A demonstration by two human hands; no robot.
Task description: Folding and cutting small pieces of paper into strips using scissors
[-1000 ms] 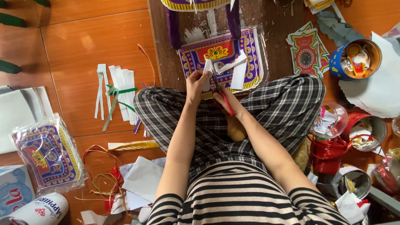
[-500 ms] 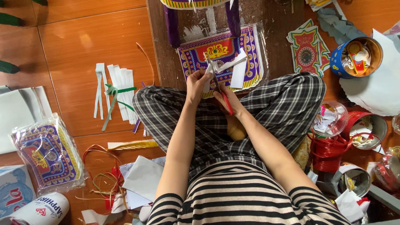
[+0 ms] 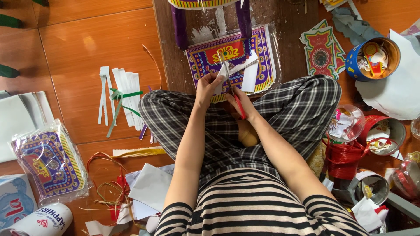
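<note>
I sit cross-legged in checked trousers on a wooden floor. My left hand pinches a folded piece of white paper held up over my knees. My right hand grips red-handled scissors whose blades reach up into that paper. White paper strips hang off the piece to the right. Just beyond my hands lies a purple, red and yellow patterned sheet in clear plastic wrap.
White and green paper strips lie at left. A wrapped patterned sheet and paper scraps sit at lower left. A blue tin, red ribbon spool and several open tins crowd the right. Another printed sheet lies upper right.
Both hands have stayed over my knees; the scissors and the white paper have shifted only slightly as the blades work in the paper.
</note>
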